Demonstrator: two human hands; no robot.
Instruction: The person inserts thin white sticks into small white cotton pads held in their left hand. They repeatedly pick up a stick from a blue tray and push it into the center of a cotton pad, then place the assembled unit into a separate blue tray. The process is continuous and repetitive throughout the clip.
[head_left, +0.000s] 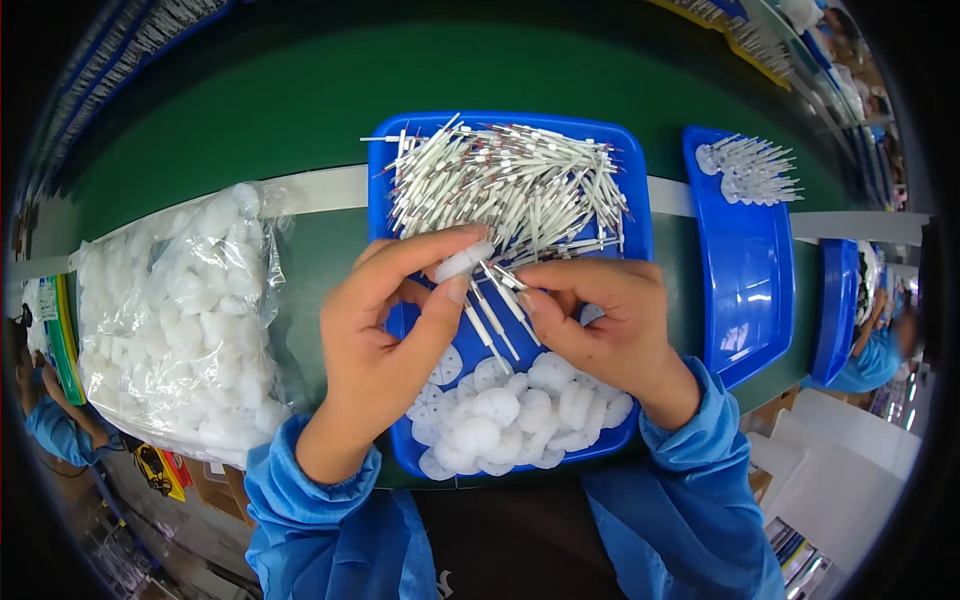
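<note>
My left hand (395, 310) pinches a translucent white plastic disc (463, 261) on edge between thumb and fingers. Several thin white rods with metallic ends (486, 310) slant down beside the disc, between my two hands. At the disc's right side, my right hand (600, 315) grips a white rod with a metallic part (506, 277) in its fingertips. Both hands are over a blue tray (642, 240). A large heap of similar rods (510, 180) fills the tray's far half. Loose white discs (520, 415) are piled in its near half.
A clear bag of white discs (185, 320) lies to the left. On the right, a second blue tray (745, 290) carries discs fitted with rods (750, 168) at its far end. Another blue tray (836, 310) stands farther right. Co-workers in blue sleeves (868, 355) are at both sides.
</note>
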